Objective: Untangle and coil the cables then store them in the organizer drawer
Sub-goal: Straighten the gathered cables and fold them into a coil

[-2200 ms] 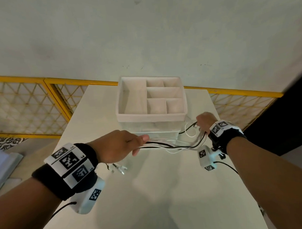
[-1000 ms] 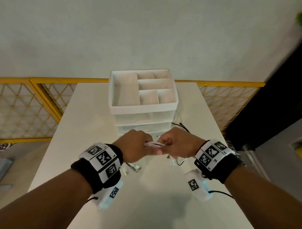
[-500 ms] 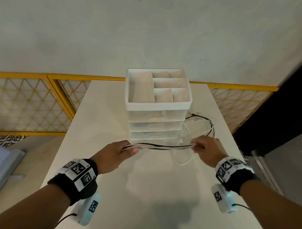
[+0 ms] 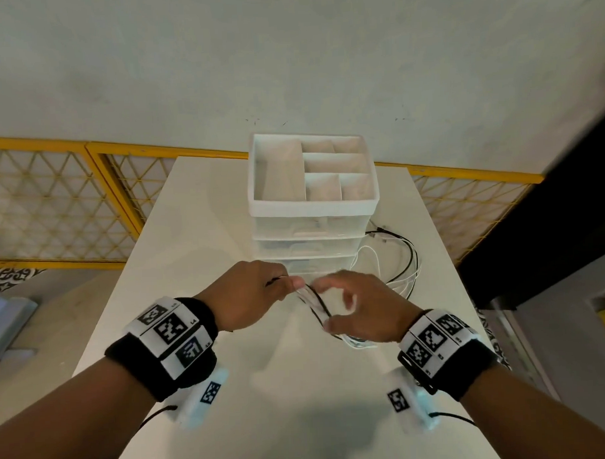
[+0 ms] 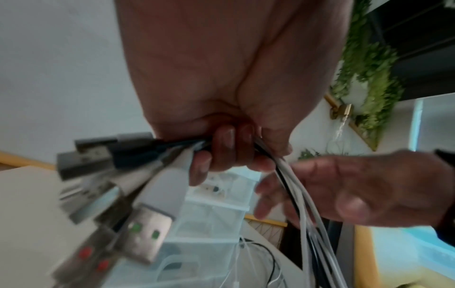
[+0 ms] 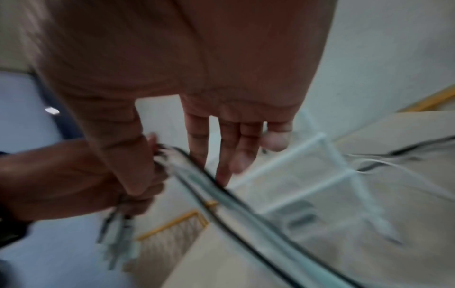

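Note:
A bundle of black and white cables runs between my two hands above the white table. My left hand grips the bundle near its end, fingers curled round it. Several USB plugs stick out past that fist. Close to the right, my right hand has straight, spread fingers, and the cables pass between thumb and fingertips. The rest of the cables trail in loops on the table beside the white organizer, whose translucent drawers look closed.
The organizer has an open compartment tray on top and stands at the table's far middle. A yellow mesh fence runs behind the table against a pale wall. A dark panel is off the right edge.
Half a second ago the bundle was stretched straight between hands held far apart. My right hand has since come back beside the left with its fingers spread, and the cable bends between them.

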Tool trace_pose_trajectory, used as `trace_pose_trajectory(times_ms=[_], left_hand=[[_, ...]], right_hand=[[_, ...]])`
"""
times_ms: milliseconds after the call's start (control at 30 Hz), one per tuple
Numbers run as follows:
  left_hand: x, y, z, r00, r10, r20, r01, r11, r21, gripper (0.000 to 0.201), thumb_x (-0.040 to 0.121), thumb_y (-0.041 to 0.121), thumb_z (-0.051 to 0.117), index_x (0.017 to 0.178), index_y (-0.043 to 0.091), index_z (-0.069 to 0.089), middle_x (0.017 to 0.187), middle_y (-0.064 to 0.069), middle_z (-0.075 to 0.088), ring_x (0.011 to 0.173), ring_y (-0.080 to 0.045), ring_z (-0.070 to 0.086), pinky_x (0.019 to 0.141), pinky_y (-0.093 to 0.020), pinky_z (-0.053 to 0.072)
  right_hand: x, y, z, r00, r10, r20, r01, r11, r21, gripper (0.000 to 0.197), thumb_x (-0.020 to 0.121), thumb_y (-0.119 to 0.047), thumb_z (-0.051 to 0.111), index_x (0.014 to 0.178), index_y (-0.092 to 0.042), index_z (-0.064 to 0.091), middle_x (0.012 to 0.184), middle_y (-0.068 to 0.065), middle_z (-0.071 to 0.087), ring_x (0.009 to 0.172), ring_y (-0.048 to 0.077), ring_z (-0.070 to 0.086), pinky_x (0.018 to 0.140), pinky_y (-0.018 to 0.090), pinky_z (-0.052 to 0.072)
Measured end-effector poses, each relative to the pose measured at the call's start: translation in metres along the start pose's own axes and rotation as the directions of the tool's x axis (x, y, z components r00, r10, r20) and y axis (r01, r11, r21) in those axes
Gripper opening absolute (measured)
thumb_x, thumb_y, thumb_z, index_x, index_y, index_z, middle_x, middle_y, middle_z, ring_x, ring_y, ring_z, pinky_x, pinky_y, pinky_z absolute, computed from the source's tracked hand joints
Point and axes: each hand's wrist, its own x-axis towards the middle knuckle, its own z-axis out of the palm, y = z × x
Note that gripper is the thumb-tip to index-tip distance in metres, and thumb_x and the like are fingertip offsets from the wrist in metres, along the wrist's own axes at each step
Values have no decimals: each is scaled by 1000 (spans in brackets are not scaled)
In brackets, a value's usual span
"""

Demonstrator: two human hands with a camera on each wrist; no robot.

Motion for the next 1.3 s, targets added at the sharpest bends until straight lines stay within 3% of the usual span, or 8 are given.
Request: trace_pose_trajectory(times_ms=[100,300,467,567,733,867,1067,1300], left_hand=[[3,14,-2,998,62,-13,-63,994,-92,40,96,47,51,73,16,58,64,9,52,44,0,47,44,-14,35],[-10,-3,-3,998,70,-6,-64,881,-469,45,83,47,64,93,3,62,75,-12,69,59,-4,59,60,-23,47],[-14,0,1,997,80,-15,-76,855,-513,37,92,46,61,85,10,64,55,10,44,50,-14,46,52,-28,47],[-14,13,-8,988,155,-4,-141,892,-430,22,90,37,66,91,15,71,56,11,52,50,-8,46,51,-20,40],[-15,20,-21,999,27,-30,-40,517,-855,59,88,53,50,113,4,71,93,-13,73,65,-19,58,51,-24,46],[-10,31,-12,985,-169,19,75,331,-941,72,93,64,37,102,2,73,88,-19,71,57,-19,55,41,-20,42],[-3,39,-17,968,-245,56,136,324,-936,56,98,55,42,97,3,63,85,-24,62,52,-23,53,35,-21,37],[1,42,-19,965,-250,74,177,418,-891,51,98,51,47,87,3,61,71,-13,63,46,-17,47,29,-15,24]], right_hand=[[9,-37,3,993,-102,-60,110,981,160,31,82,-22,77,111,-25,65,84,-15,68,74,0,63,72,22,50],[11,-38,-16,965,93,-244,77,792,605,20,86,4,67,94,-12,75,54,-4,49,42,12,33,46,24,30],[1,-40,-24,992,30,-123,35,871,490,28,85,-10,74,109,-24,72,60,-1,59,46,15,45,49,26,42],[-2,-47,-24,986,-67,-154,133,870,475,25,93,-20,68,117,-18,71,50,-10,56,41,2,45,47,9,37],[-1,-42,-24,924,-51,-379,256,820,513,21,97,-12,61,112,-9,75,43,-15,50,40,1,45,47,6,35],[1,-42,-23,926,-101,-363,257,873,415,18,94,-15,66,107,-22,77,54,-19,63,49,1,52,54,7,40],[5,-46,-20,920,-193,-342,315,882,350,24,93,-16,67,114,-25,75,100,-19,76,89,-8,70,74,9,49],[12,-45,-9,851,-266,-453,389,899,203,24,93,-28,67,114,-38,73,78,5,69,77,14,69,78,38,58]])
